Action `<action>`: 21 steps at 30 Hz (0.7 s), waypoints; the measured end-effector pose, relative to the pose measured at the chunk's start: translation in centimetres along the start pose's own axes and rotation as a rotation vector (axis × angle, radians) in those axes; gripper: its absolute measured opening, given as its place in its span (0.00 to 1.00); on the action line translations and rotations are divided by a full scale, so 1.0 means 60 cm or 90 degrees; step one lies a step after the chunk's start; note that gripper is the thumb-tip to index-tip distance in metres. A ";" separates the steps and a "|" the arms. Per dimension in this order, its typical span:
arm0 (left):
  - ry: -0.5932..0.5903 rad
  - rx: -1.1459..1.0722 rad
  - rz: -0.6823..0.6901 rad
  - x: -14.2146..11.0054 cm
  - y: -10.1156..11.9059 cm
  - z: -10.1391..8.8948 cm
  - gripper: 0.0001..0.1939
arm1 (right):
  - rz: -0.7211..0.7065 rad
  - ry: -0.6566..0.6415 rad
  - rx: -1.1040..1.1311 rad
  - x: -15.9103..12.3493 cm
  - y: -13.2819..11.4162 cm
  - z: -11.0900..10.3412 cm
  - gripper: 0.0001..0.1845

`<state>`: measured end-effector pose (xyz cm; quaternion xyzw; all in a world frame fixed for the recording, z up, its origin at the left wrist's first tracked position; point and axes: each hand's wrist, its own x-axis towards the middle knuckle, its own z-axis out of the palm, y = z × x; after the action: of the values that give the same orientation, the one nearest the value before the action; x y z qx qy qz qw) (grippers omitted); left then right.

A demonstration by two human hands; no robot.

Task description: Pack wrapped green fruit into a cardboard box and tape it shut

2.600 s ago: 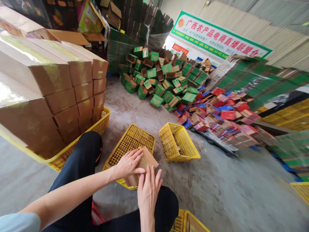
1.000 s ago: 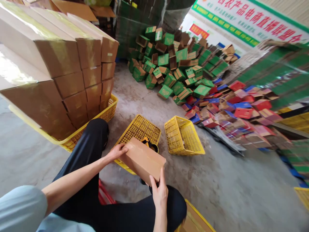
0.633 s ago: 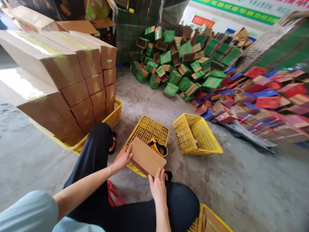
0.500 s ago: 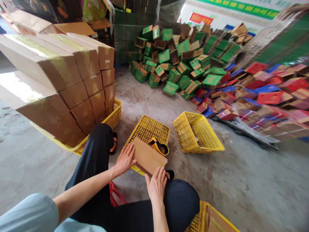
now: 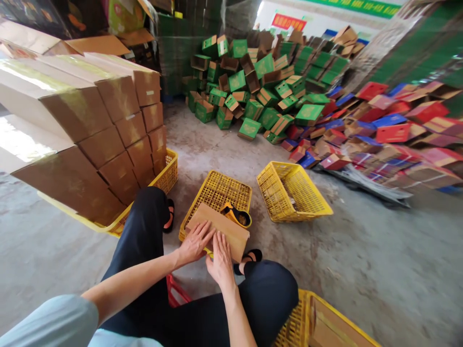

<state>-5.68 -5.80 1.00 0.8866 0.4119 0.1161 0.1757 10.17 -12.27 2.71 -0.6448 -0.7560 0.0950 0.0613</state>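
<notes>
A small brown cardboard box (image 5: 233, 234) rests on an upturned yellow plastic crate (image 5: 226, 188) between my knees. My left hand (image 5: 197, 241) lies on the near side of the box's top, its fingers stretched out. Close beside it, my right hand (image 5: 220, 260) lies flat with fingers extended over the box's near edge. The fingertips of both hands nearly meet. Just behind the box, a yellow-and-black tape dispenser (image 5: 236, 215) sits on the crate.
Long taped cartons (image 5: 108, 140) are stacked in a yellow crate at left. Another yellow crate (image 5: 294, 193) stands right of the upturned one. A crate holding cardboard (image 5: 325, 320) is by my right knee. Green boxes (image 5: 249, 127) and red-and-blue boxes (image 5: 392, 133) lie piled behind.
My hands have come together from the two ends of the box to the middle of its near side. The camera view has shifted slightly.
</notes>
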 end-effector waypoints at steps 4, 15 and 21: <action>-0.020 -0.009 -0.009 0.018 -0.007 -0.022 0.55 | -0.017 0.020 0.004 0.000 0.012 0.007 0.48; 0.007 -0.034 -0.016 0.054 -0.029 -0.024 0.61 | 0.090 0.032 0.065 0.037 0.063 -0.013 0.38; -0.014 -0.020 -0.012 0.070 -0.036 -0.028 0.67 | 0.045 0.015 0.233 -0.022 0.076 -0.071 0.28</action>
<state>-5.11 -0.92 1.92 0.8811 0.4162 0.1114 0.1950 15.67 -12.59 5.86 -0.6501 -0.7023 0.2251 0.1831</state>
